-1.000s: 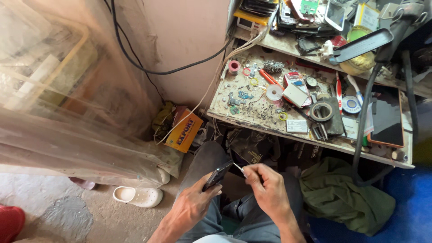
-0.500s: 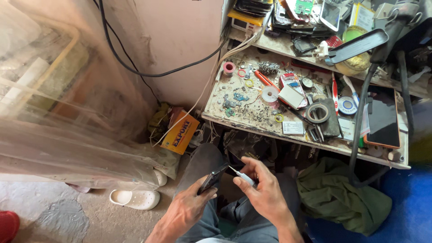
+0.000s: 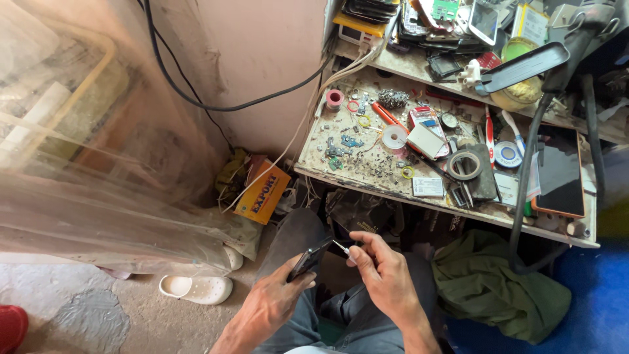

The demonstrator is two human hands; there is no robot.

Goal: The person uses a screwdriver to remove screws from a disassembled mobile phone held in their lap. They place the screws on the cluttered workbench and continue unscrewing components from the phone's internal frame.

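I look down at my lap beside a cluttered workbench. My left hand (image 3: 275,303) grips a dark mobile phone (image 3: 312,257), held edge-up over my knee. My right hand (image 3: 385,276) pinches a thin screwdriver (image 3: 341,247) whose tip points at the phone's upper edge, almost touching it. Both hands are close together, just below the front edge of the bench (image 3: 367,187).
The bench carries tape rolls (image 3: 464,164), a white spool (image 3: 394,137), a red tool, small parts and an orange-edged phone (image 3: 559,178). A black lamp arm (image 3: 527,196) hangs at right. Green cloth (image 3: 501,285), an orange box (image 3: 262,193), a white sandal (image 3: 196,288) and plastic sheeting (image 3: 85,170) lie around.
My head has shifted, so the bench sits higher and further right in view. My right hand has brought the screwdriver tip closer to the phone held in my left hand.
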